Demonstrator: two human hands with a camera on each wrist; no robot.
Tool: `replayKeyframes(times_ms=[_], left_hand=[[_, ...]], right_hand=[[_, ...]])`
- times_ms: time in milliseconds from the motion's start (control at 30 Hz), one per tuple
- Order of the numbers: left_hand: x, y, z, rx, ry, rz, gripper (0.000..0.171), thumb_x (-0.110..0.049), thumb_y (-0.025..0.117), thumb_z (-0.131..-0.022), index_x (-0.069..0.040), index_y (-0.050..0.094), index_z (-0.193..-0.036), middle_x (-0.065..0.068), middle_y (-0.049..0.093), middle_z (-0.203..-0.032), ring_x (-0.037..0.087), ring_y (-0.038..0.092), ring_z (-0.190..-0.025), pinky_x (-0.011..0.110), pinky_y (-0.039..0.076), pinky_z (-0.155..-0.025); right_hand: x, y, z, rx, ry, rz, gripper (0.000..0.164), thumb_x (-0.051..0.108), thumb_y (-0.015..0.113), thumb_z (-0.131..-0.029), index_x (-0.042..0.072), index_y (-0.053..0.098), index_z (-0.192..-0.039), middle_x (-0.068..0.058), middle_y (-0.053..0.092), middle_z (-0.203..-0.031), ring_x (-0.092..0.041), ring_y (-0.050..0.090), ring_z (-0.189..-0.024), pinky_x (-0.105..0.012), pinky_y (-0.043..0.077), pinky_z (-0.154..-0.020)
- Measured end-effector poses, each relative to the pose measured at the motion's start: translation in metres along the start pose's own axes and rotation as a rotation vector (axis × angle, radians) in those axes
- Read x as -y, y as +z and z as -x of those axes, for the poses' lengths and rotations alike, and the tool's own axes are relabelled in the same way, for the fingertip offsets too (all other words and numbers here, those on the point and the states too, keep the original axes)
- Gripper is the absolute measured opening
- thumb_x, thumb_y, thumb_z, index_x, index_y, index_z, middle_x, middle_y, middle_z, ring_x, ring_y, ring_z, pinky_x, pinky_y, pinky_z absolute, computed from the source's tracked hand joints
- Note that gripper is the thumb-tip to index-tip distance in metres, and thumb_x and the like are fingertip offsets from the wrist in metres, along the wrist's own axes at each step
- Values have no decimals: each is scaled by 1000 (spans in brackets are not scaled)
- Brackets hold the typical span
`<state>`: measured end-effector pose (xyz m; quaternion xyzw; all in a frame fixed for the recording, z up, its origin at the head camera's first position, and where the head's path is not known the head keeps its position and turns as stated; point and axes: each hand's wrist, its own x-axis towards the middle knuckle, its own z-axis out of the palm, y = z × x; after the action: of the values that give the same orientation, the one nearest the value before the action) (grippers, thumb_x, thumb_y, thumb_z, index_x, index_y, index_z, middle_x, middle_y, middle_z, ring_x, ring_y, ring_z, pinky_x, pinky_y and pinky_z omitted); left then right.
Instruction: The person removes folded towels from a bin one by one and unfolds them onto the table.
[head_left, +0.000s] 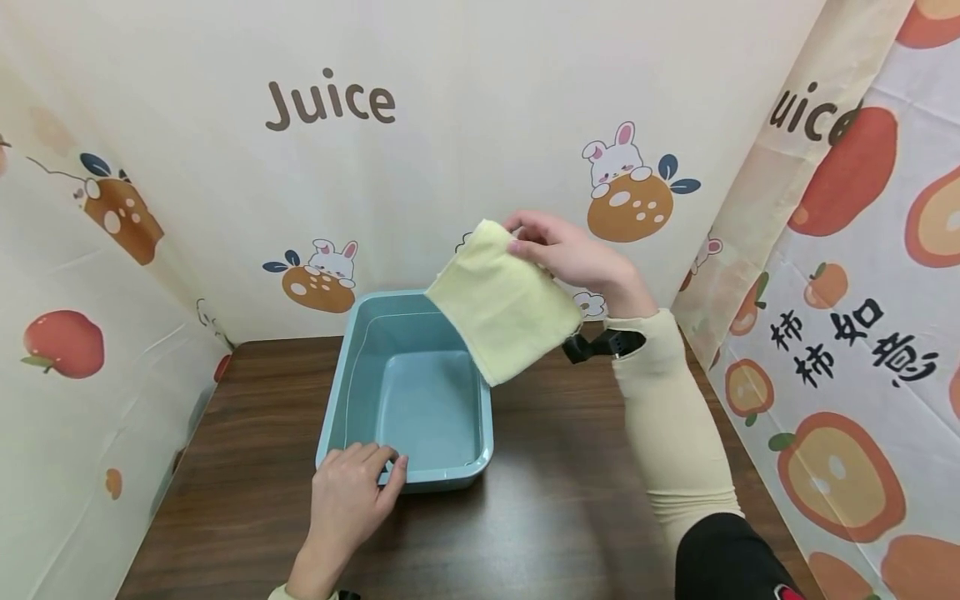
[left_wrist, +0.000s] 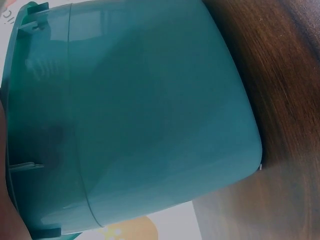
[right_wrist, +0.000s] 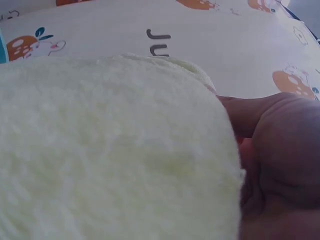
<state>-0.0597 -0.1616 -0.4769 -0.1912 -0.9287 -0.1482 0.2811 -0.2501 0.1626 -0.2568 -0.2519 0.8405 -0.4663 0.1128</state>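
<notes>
A pale yellow cloth (head_left: 504, 310) hangs from my right hand (head_left: 573, 252), which pinches it near its upper edge between thumb and fingers. The cloth is raised over the right side of a blue-green plastic basin (head_left: 486, 433) and covers part of that rim in the head view. At the basin's near left corner, my left hand (head_left: 347, 498) grips the rim. The basin's outer wall (left_wrist: 150, 115) fills most of the left wrist view. Close up in the right wrist view, the cloth's fuzzy surface (right_wrist: 115, 155) hides most of the fingers.
Under the basin is a dark brown wood-grain table (head_left: 555, 500). A cream curtain (head_left: 480, 125) printed with rabbits and fruit stands right behind it. More printed cloth hangs along the left and right sides. A black strap (head_left: 603, 343) circles the right wrist.
</notes>
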Motion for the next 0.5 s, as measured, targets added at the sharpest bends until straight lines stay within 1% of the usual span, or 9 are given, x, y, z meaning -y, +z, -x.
replayKeyframes(times_ms=[233,367,500], left_hand=[[-1,0,0,-8,-3,9,23,-32,68,-86,-19,69,-68,-8,56,-57,10,48,-52,34,44,-53],[-1,0,0,-19,4,18,26,-33,63,-89,-18,69,-68,-8,58,-58,11,50,-52,35,44,-53],[0,1,0,-24,8,25,30,-35,59,-92,-18,69,-69,-7,58,-58,11,49,-52,35,43,-53]], right_hand=[[-16,-20,19,-91,48,9,18,19,54,-103,11,58,-119,-12,61,-102,-28,57,-82,-33,48,-68],[-34,-27,31,-118,91,-4,20,19,53,-104,9,57,-120,-13,59,-102,-27,57,-80,-32,48,-65],[-56,-25,39,-125,130,-25,20,20,53,-104,9,56,-120,-13,58,-99,-25,58,-77,-32,49,-62]])
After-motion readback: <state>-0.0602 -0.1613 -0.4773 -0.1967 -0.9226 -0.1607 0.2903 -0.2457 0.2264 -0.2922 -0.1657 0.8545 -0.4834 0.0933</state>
